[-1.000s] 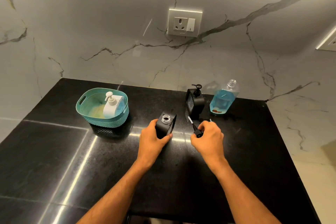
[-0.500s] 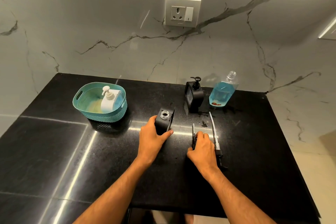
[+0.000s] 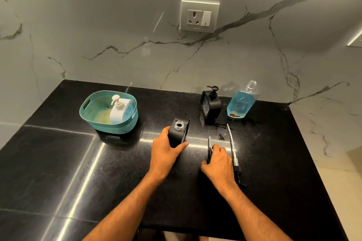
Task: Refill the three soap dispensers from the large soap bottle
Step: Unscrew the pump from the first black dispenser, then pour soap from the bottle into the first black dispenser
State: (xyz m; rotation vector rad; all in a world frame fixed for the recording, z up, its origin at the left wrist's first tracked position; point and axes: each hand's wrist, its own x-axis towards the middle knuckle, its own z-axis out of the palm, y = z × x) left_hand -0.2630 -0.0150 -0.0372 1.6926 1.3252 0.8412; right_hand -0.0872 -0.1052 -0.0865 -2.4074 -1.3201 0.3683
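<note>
1. No brand, label or other writing can be read on any item; small marks on the wall socket (image 3: pixel 199 16) are too small to make out.
2. The left hand (image 3: pixel 165 151) grips an open black dispenser (image 3: pixel 178 133) standing on the black surface (image 3: pixel 58 162), fingers round its left side and thumb along its near right edge. Its clear neck is uncapped.
3. The right hand (image 3: pixel 218 160) lies on the surface just right of that dispenser, fingers curled round a black pump head (image 3: pixel 209 148) whose tip pokes out past the fingertips.
4. A second pump with a clear tube (image 3: pixel 233 148) lies flat just beside the right hand, on its right.
5. The large soap bottle (image 3: pixel 242 101), capless and partly full of blue liquid, stands near the back wall, well beyond the right hand.
6. A capped black dispenser (image 3: pixel 211 105) stands just left of the bottle.
7. A white dispenser (image 3: pixel 119 110) stands in a teal basket (image 3: pixel 117 126) to the left, apart from the left hand.
</note>
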